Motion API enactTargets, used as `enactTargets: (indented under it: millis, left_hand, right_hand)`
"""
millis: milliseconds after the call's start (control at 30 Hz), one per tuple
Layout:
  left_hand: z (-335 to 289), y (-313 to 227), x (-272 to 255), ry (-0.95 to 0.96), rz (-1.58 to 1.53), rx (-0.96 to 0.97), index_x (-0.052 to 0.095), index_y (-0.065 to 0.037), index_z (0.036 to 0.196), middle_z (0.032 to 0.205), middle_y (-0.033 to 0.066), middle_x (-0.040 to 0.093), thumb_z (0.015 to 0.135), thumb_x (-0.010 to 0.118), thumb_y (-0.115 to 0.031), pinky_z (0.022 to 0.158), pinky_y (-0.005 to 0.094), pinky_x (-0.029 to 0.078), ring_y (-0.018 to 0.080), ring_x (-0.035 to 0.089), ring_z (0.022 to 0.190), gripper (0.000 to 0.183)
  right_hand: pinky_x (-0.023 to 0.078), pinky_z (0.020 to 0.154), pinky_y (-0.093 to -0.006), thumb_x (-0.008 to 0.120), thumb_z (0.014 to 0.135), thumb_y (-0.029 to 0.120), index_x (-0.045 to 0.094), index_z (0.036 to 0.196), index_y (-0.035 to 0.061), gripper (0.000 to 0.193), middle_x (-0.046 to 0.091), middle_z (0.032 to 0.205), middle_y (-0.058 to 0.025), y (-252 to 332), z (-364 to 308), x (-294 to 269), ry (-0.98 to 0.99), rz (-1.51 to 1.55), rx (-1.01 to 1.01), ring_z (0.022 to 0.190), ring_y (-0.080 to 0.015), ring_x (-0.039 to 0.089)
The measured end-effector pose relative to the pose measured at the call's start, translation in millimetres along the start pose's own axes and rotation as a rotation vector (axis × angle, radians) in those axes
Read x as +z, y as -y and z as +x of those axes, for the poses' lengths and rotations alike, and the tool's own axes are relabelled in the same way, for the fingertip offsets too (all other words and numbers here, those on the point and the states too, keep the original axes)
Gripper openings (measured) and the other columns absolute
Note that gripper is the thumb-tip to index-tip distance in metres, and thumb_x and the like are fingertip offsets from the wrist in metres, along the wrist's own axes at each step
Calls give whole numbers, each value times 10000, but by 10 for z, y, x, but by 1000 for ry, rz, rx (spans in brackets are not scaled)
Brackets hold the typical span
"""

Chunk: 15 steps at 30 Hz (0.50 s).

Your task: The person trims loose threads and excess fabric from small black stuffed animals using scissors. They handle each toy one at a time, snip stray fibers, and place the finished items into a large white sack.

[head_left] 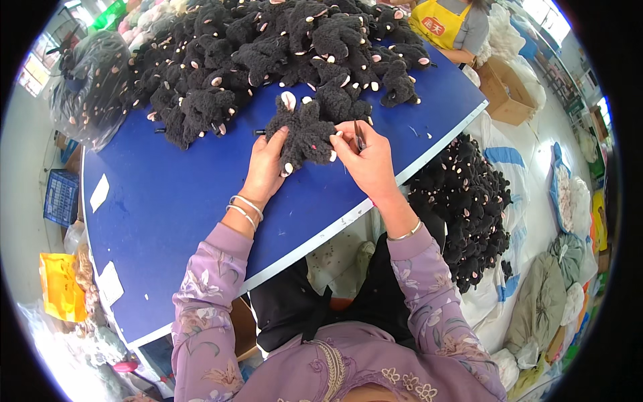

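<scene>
A small black plush toy with curly fur, a pink-lined ear and pale paw tips is held just above the blue table. My left hand is closed around its left side, the thumb lying on the fur. At the toy's right edge, my right hand pinches a spot near a pale tip. Dark, narrow thread snips are tucked in the fingers of that same hand. What lies between the right thumb and forefinger is too small to make out.
A big heap of similar black plush toys covers the far table. More toys are piled below the right edge. A stuffed plastic bag stands far left, a cardboard box far right, near a person in a yellow apron.
</scene>
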<state>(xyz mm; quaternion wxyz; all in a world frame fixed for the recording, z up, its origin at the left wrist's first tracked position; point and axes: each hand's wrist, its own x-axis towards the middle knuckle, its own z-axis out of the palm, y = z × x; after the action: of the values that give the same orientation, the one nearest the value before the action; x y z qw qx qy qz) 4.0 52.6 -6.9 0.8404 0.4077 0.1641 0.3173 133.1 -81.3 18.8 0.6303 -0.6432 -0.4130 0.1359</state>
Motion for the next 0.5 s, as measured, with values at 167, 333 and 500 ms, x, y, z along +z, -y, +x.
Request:
enactTargets:
  millis: [167,333,500]
  left_hand:
    - [58,-31,-112,-19,84,33,552,25,1081,907,87,642,976,492,-190,610,265,504,134,620,712,247]
    - [107,-6,-169,7,115,2,529,5,1115,893,88,638,1000,435,-226,570,281,507,152,612,673,274]
    - [50,-47,-20,-79,35,21,520,-1,1114,881,94,636,1010,409,-252,543,260,495,164,611,656,293]
  right_hand:
    - [387,534,-183,678,803,63,640,872,15,93,562,685,45,189,-134,-115,214,160,80,601,-9,465]
    - [391,560,-172,658,823,50,631,882,23,70,577,704,29,190,-32,-124,142,327,248,634,-5,490]
    - [349,525,-175,658,837,49,587,967,14,153,638,831,11,81,-93,-3,160,186,-13,573,6,390]
